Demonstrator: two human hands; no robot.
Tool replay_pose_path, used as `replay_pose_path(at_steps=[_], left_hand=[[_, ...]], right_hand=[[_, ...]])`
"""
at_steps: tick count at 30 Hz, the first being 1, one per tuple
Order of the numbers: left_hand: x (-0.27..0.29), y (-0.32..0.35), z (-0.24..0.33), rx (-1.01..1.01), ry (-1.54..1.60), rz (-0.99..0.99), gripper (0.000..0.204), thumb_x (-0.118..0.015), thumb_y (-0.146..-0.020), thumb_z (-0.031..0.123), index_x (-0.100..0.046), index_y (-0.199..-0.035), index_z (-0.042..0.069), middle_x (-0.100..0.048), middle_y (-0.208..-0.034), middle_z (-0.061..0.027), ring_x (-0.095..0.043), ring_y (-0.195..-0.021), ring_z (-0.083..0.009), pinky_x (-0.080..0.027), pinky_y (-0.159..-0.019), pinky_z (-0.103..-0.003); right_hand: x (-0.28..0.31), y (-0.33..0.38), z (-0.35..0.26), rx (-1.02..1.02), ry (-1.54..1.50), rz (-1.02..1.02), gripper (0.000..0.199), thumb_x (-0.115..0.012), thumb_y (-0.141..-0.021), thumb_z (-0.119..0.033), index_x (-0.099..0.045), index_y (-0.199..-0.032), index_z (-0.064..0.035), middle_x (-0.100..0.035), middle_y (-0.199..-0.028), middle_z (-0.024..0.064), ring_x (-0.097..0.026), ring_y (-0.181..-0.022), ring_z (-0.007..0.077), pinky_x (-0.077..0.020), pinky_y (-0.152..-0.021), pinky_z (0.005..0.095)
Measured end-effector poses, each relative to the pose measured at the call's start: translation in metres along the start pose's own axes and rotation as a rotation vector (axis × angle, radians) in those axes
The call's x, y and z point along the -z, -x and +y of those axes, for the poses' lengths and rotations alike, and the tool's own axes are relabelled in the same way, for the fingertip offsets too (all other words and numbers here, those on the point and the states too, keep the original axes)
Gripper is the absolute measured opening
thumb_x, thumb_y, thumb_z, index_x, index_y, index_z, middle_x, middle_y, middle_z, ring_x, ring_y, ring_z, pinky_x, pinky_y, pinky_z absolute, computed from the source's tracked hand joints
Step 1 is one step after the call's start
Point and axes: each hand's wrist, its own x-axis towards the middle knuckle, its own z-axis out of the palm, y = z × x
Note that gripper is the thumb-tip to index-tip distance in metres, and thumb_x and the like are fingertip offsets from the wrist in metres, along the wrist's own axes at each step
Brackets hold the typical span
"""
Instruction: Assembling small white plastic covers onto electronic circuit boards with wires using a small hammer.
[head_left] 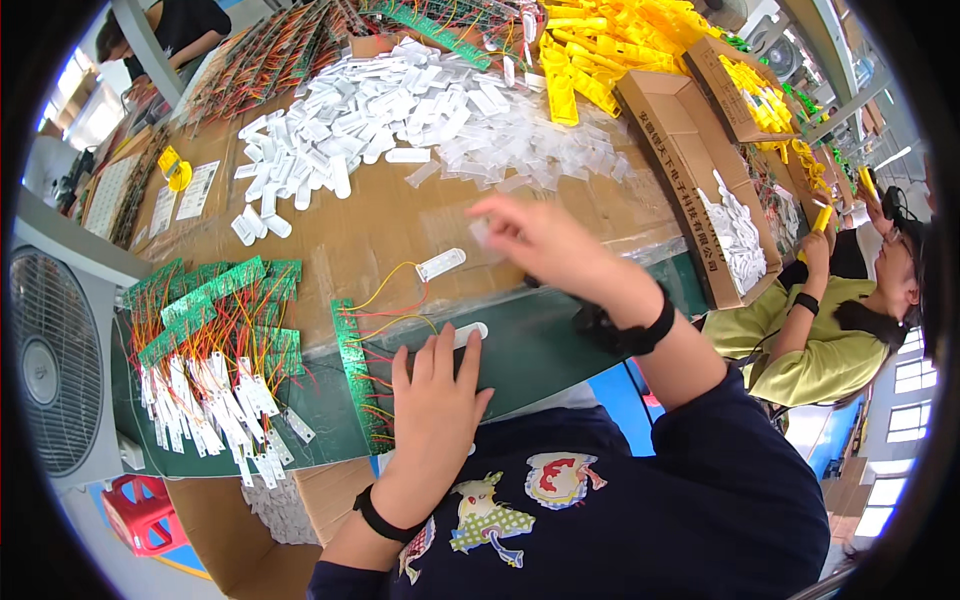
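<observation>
Evidently light and stiff, a white oval casing lay near the middle of the table's near edge, at the fingertips of the left hand. Its smooth plastic would probably slip under a flat touch, so its long rims seemed the best hold. Just to its left, a green circuit-board strip ran down toward that edge; its thin red and yellow wires looked limp, their joints likely fragile, and the board was better taken by its sides. Another casing lay a little farther in, where wires reached it. The left hand was palm down, fingers stretched toward the far edge, thumb out to the right, not closed around anything. Bent at the wrist, the right hand pointed its index finger leftward above the cardboard; something pale showed at its blurred fingertips, but whether it was pinched I could not tell. Beyond lay a heap of white casings and clear pieces, with wired boards by the near left corner and an open carton along the right edge.
</observation>
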Motion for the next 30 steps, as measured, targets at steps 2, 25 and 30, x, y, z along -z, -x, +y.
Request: replay_pose_path(at_steps=[2, 25, 30], left_hand=[[0.000, 0.000, 0.004, -0.001, -0.044, -0.015, 0.065, -0.073, -0.077, 0.031, -0.051, -0.133, 0.007, -0.047, -0.133, -0.0171, -0.047, -0.120, -0.0303, -0.033, -0.103, -0.051], [0.025, -0.024, -0.024, -0.039, 0.067, 0.183, 0.011, -0.066, -0.079, 0.012, -0.064, -0.089, 0.008, -0.060, -0.081, -0.0058, -0.057, -0.085, -0.0259, -0.040, -0.089, -0.043], [0.008, -0.029, -0.042, 0.075, 0.052, 0.228, 0.017, -0.066, -0.074, 0.000, -0.062, -0.089, 0.007, -0.061, -0.087, -0.0074, -0.057, -0.089, -0.0274, -0.041, -0.085, -0.040]], right_hand=[[-0.020, 0.005, -0.009, 0.000, -0.090, -0.003, 0.017, -0.066, -0.083, -0.009, -0.058, -0.096, -0.0034, -0.064, -0.080, 0.0112, -0.065, -0.075, 0.0238, -0.0501, -0.066, 0.0339], [-0.045, 0.020, -0.005, 0.133, 0.262, -0.154, 0.020, -0.071, -0.072, -0.003, -0.064, -0.091, -0.0035, -0.057, -0.090, 0.0121, -0.057, -0.090, 0.0321, -0.0475, -0.076, 0.0404], [-0.054, 0.043, -0.015, 0.083, 0.200, -0.137, 0.020, -0.071, -0.069, -0.001, -0.063, -0.087, -0.0027, -0.056, -0.089, 0.0134, -0.058, -0.092, 0.0336, -0.0489, -0.078, 0.0414]])
